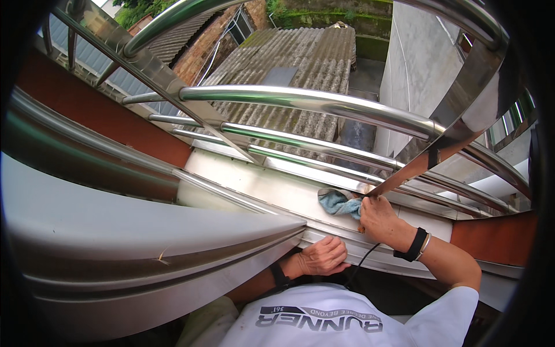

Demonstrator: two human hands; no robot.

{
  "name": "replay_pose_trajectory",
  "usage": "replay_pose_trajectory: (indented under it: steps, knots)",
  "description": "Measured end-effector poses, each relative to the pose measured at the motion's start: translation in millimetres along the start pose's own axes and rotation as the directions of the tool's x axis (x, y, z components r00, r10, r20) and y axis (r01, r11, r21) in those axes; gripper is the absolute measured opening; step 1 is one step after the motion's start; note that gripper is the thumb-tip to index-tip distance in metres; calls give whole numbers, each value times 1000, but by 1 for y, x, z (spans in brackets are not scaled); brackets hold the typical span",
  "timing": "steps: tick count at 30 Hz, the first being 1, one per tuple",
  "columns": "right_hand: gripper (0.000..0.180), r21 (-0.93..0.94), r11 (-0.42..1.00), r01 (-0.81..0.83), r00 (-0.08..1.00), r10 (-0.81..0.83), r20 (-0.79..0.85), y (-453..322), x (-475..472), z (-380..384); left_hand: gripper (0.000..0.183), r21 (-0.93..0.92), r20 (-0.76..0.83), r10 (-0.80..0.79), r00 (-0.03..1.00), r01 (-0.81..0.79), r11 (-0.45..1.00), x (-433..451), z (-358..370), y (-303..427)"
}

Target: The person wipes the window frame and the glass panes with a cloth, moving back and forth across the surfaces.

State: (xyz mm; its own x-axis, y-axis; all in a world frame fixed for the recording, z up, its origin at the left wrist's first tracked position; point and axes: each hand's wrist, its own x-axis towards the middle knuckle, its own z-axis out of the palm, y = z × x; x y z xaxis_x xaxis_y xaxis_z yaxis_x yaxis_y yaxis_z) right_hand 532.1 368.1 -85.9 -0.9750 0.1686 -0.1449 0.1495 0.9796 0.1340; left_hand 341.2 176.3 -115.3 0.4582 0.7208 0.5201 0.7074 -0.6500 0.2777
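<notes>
My right hand (383,220) grips a damp-looking blue-grey cloth (337,202) at the foot of a flat stainless-steel upright (427,162). Part of the cloth hangs out to the left over the white sill (269,184), and the rest is hidden by my fingers. Below it, my left hand (324,256) is at the inner edge of the sliding-window track (321,234), fingers curled and palm hidden. No object shows in it. A small orange-brown scrap (361,228) lies by the track under my right hand.
Polished steel guard rails (303,96) cross beyond the sill. A grey metal window sash (130,217) stands close on the left. A thin black cord (362,262) hangs between my arms. Below outside is a corrugated roof (295,56), with a grey wall (416,65) at right.
</notes>
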Motion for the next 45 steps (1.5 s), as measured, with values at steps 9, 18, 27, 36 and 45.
replay_pose_trajectory:
  steps: [9,18,27,36,45]
  knots:
    - [48,188,958,-217,976,210,60,15,-31,13,37,7,-29,30,999,-29,1000,4,-3,-2]
    - [36,435,900,41,997,-67,44,27,-27,-7,72,106,-122,-55,991,68,992,1,4,3]
    - [31,895,441,-71,950,304,-75,17,13,-90,69,237,-21,-57,998,60,970,-9,6,5]
    - [30,665,739,107,950,-274,151,-19,148,-18,72,135,-34,-76,996,80,988,-5,9,6]
    - [33,601,799,-28,969,-127,213,3,75,3,52,114,-66,-22,998,30,993,-5,-44,28]
